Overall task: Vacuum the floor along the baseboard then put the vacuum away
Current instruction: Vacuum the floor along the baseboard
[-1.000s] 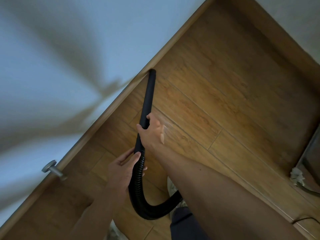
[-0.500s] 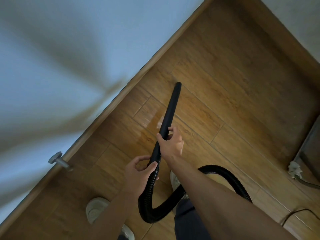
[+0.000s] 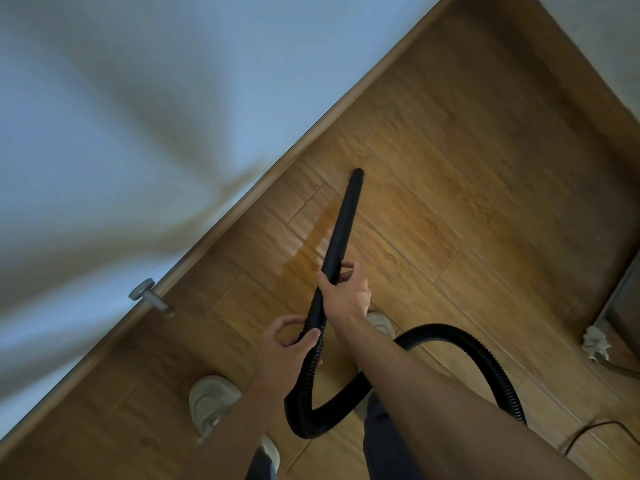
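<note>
While the right hand (image 3: 346, 296) grips the rigid black vacuum wand (image 3: 341, 230) to steer, the left hand (image 3: 287, 344) clasps its ribbed black hose (image 3: 446, 329), nozzle (image 3: 357, 174) at twelve o'clock, short of the brown wooden baseboard (image 3: 263, 186).

Metal doorstop (image 3: 150, 296) at left; crumpled rag (image 3: 595, 342) and thin cord (image 3: 588, 433) far right.

A pale bluish-white wall (image 3: 138, 98), crossed by soft grey shadows, meets a wooden baseboard (image 3: 242, 202) that runs diagonally. A metal door stop (image 3: 149, 296) sticks out from it. The wood-plank floor (image 3: 485, 168) carries a glossy patch of light (image 3: 311, 244). A second pale wall (image 3: 606, 36) shows at upper right, and a dark cabinet edge (image 3: 627, 299) at far right.
</note>
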A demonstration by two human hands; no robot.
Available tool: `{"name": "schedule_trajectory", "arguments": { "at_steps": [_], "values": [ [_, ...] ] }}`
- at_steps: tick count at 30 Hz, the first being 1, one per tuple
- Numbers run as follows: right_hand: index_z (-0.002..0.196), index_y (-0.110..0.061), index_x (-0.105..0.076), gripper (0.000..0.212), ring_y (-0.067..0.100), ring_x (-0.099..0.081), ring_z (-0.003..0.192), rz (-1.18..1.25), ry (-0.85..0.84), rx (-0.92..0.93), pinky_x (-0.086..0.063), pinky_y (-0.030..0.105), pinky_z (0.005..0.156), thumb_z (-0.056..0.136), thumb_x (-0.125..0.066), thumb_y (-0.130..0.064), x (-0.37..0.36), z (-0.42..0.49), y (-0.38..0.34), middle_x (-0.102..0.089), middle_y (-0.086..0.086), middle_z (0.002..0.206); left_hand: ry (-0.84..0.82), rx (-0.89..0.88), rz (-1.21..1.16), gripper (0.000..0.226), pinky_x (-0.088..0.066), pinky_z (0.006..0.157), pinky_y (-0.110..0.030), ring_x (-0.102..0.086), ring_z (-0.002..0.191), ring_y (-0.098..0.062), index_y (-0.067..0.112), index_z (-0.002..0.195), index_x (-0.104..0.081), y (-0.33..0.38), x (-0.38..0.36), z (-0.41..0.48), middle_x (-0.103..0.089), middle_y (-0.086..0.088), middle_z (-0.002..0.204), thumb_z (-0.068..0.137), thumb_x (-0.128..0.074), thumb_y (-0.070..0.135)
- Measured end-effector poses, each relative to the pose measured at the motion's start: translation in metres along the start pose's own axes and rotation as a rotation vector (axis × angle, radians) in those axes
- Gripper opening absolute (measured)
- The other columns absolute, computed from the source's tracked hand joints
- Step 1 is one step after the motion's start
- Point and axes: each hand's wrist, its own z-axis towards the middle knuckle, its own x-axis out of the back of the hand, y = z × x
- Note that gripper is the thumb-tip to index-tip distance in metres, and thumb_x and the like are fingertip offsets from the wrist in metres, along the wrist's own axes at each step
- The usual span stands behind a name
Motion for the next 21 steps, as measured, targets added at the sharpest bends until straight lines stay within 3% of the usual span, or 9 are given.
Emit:
{"name": "schedule_trajectory", "arguments": {
  "at_steps": [2,8,11,18,21],
  "values": [
    [0.111,-0.027,-0.052,0.036,0.015,-0.067,0.078,-0.020,-0.042,0.037,-0.060,0.045,0.073,0.084,-0.075,-0.030,-0.012,-0.007,-0.008,-0.060,-0.011,0.083,0.024,0.021,-0.055,0.023,-0.056,0.050,-0.027,-0.070,0.056,-0.022,0.011,0.103,-0.065,-0.001,0.011,-0.003,-0.075,-0.016,0.075,0.083,-0.076,0.010],
    [0.113,-0.029,-0.050,0.039,0.016,-0.066,0.086,-0.084,-0.151,0.109,-0.058,0.038,0.075,0.083,-0.075,-0.033,-0.037,-0.020,-0.023,-0.064,-0.007,0.094,0.085,0.049,-0.223,0.022,-0.057,0.083,-0.050,-0.072,0.076,-0.034,0.017,0.105,-0.067,-0.007,0.028,-0.010,-0.077,-0.015,0.083,0.085,-0.075,0.016],
    [0.114,-0.028,-0.051,0.040,0.015,-0.066,0.082,-0.097,-0.173,0.108,-0.057,0.035,0.070,0.083,-0.075,-0.033,-0.032,-0.020,-0.017,-0.064,-0.007,0.093,0.077,0.048,-0.219,0.022,-0.057,0.080,-0.048,-0.072,0.072,-0.032,0.016,0.106,-0.066,-0.009,0.023,-0.015,-0.077,-0.016,0.083,0.085,-0.074,0.014],
    [0.113,-0.026,-0.052,0.038,0.015,-0.067,0.076,-0.111,-0.147,0.064,-0.061,0.043,0.069,0.084,-0.076,-0.028,-0.005,-0.026,0.017,-0.064,-0.005,0.087,0.026,0.117,-0.156,0.022,-0.055,0.061,-0.034,-0.069,0.070,-0.031,0.015,0.104,-0.064,-0.034,0.003,-0.029,-0.076,-0.019,0.081,0.085,-0.074,0.011],
    [0.115,-0.024,-0.054,0.036,0.013,-0.065,0.073,-0.091,-0.121,0.038,-0.061,0.043,0.068,0.086,-0.074,-0.026,0.004,-0.032,0.031,-0.062,-0.006,0.087,-0.025,0.158,-0.122,0.026,-0.056,0.069,-0.040,-0.068,0.072,-0.031,0.015,0.104,-0.064,-0.047,-0.002,-0.030,-0.075,-0.020,0.082,0.082,-0.077,0.012]
  ]
}}
